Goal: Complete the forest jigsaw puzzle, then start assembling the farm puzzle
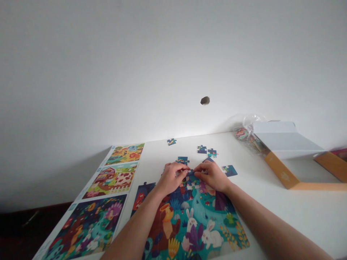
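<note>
A partly assembled jigsaw puzzle [199, 213] with rabbits and a bear lies on the white table beneath my forearms. At its far edge, my left hand [172, 177] and my right hand [211, 174] meet from either side. Between their closed fingertips is a dark blue-green puzzle piece [192, 176], touching the assembled part; the fingers partly cover it. A loose puzzle piece [183, 159] lies just beyond my left fingers. Another piece [208, 160] is partly hidden behind my right hand, and a dark piece [231, 170] rests to its right.
Farther back lie loose pieces [202, 149], [171, 141] near the wall. A picture sheet [108, 193] with three printed scenes runs along the table's left edge. On the right stand an open orange-and-white box [290, 177] and a clear plastic bag [251, 135] with colourful contents.
</note>
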`<state>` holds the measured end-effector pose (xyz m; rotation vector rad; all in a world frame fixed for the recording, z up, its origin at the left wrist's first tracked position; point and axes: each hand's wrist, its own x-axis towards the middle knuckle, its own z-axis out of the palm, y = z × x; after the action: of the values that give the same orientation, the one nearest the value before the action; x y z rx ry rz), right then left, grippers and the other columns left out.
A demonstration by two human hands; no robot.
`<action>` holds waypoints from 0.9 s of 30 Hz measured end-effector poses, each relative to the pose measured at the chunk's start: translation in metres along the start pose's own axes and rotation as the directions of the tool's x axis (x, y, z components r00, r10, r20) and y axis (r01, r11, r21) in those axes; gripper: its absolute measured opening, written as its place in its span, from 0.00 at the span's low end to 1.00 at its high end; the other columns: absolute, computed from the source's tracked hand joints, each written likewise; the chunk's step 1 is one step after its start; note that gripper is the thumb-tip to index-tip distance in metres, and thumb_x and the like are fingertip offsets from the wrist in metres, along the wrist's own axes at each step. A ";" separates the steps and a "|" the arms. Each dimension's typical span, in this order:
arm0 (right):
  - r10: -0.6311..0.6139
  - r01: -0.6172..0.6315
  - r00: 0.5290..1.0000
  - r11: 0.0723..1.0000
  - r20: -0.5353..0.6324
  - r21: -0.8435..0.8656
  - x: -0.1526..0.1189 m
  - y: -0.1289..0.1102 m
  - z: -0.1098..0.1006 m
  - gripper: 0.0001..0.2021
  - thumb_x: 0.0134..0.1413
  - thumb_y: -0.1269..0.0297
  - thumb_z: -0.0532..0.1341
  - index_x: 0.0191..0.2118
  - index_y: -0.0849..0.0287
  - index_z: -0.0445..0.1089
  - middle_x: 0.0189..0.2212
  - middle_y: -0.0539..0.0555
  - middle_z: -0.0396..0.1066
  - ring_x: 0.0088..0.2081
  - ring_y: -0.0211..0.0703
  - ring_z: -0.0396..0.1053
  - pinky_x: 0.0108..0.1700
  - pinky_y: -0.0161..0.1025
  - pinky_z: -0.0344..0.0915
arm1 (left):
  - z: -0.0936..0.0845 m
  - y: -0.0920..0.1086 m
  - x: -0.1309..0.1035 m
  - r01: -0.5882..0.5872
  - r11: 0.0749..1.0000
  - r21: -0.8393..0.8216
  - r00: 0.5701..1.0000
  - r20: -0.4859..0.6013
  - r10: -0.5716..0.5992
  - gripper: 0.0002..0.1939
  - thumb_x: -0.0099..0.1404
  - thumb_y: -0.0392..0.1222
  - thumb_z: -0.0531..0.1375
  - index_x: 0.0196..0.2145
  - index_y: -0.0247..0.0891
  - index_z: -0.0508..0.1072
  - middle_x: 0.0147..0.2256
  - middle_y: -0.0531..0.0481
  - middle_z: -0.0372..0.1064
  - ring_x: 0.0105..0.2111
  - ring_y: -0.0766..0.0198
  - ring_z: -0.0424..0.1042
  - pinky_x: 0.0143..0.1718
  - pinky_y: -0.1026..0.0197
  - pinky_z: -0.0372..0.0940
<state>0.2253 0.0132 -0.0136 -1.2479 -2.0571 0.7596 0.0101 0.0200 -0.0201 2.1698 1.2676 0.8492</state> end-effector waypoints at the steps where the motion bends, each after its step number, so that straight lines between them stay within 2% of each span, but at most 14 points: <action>1: 0.009 -0.009 1.000 1.000 0.004 0.009 0.000 0.000 0.000 0.06 0.55 0.66 0.64 0.36 0.54 0.79 0.30 0.52 0.72 0.33 0.43 0.68 0.38 0.37 0.62 | 0.000 0.000 0.000 -0.001 1.000 -0.002 1.000 -0.005 0.001 0.10 0.65 0.40 0.57 0.39 0.44 0.79 0.37 0.50 0.77 0.37 0.61 0.74 0.46 0.58 0.64; 6: -0.007 0.007 1.000 1.000 0.009 -0.003 0.000 0.000 0.000 0.05 0.54 0.65 0.65 0.36 0.53 0.79 0.29 0.52 0.72 0.33 0.44 0.68 0.38 0.37 0.62 | 0.001 -0.001 0.000 -0.006 1.000 -0.015 1.000 -0.011 0.005 0.11 0.66 0.40 0.56 0.39 0.44 0.79 0.37 0.50 0.77 0.36 0.61 0.74 0.47 0.57 0.64; 11: 0.026 -0.025 0.996 1.000 -0.083 0.014 0.003 0.006 0.004 0.05 0.56 0.65 0.64 0.38 0.53 0.78 0.30 0.51 0.73 0.36 0.45 0.69 0.41 0.38 0.62 | 0.000 0.000 0.000 0.010 1.000 -0.007 1.000 -0.007 -0.010 0.09 0.63 0.41 0.59 0.39 0.43 0.78 0.35 0.50 0.77 0.37 0.60 0.74 0.44 0.58 0.65; 14: 0.005 -0.021 0.991 0.993 -0.136 -0.118 0.003 0.007 0.000 0.06 0.58 0.65 0.64 0.40 0.53 0.76 0.33 0.51 0.73 0.40 0.47 0.69 0.46 0.40 0.61 | 0.000 -0.001 0.000 0.024 0.999 -0.032 0.999 -0.030 -0.025 0.09 0.63 0.40 0.58 0.39 0.42 0.77 0.35 0.51 0.77 0.36 0.62 0.74 0.42 0.61 0.65; 16: 0.063 -0.139 0.966 0.945 -0.252 -0.296 0.000 0.006 -0.007 0.08 0.58 0.65 0.63 0.44 0.54 0.74 0.38 0.55 0.72 0.44 0.51 0.67 0.48 0.44 0.59 | 0.000 -0.004 0.001 0.056 0.997 -0.051 0.993 -0.103 -0.061 0.10 0.64 0.41 0.57 0.41 0.40 0.77 0.35 0.50 0.77 0.35 0.62 0.74 0.41 0.62 0.66; 19: 0.228 -0.452 0.863 0.747 -0.451 -0.487 -0.008 0.005 -0.018 0.20 0.56 0.63 0.63 0.54 0.61 0.68 0.43 0.65 0.67 0.46 0.62 0.63 0.46 0.52 0.59 | 0.001 -0.011 0.002 0.133 0.990 -0.045 0.957 -0.252 -0.140 0.12 0.65 0.44 0.56 0.42 0.40 0.76 0.34 0.51 0.76 0.34 0.63 0.74 0.40 0.63 0.66; 21: 0.307 -0.534 0.834 0.657 -0.459 -0.532 -0.012 0.009 -0.021 0.24 0.56 0.61 0.63 0.57 0.63 0.64 0.45 0.69 0.65 0.47 0.66 0.62 0.44 0.54 0.59 | 0.001 -0.016 0.002 0.188 0.982 -0.013 0.928 -0.326 -0.182 0.12 0.64 0.45 0.56 0.41 0.40 0.76 0.32 0.51 0.76 0.33 0.63 0.74 0.39 0.63 0.66; 24: 0.314 -0.470 0.880 0.683 -0.357 -0.559 -0.010 0.018 -0.016 0.23 0.58 0.62 0.60 0.59 0.57 0.63 0.53 0.66 0.62 0.51 0.64 0.60 0.47 0.54 0.58 | -0.002 -0.021 0.002 0.255 0.966 0.035 0.876 -0.431 -0.216 0.11 0.63 0.45 0.57 0.39 0.40 0.76 0.31 0.51 0.76 0.31 0.62 0.73 0.36 0.63 0.66; 27: 0.255 -0.379 0.923 0.740 -0.289 -0.555 -0.002 0.025 -0.008 0.23 0.60 0.65 0.57 0.60 0.55 0.60 0.61 0.61 0.55 0.57 0.61 0.55 0.51 0.54 0.57 | -0.006 -0.025 0.001 0.341 0.936 0.088 0.788 -0.569 -0.234 0.10 0.63 0.45 0.57 0.38 0.42 0.76 0.30 0.51 0.76 0.29 0.62 0.72 0.35 0.62 0.64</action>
<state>0.2460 0.0225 -0.0276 -1.9841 -2.0041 0.0732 -0.0084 0.0330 -0.0320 1.8359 1.9765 1.3260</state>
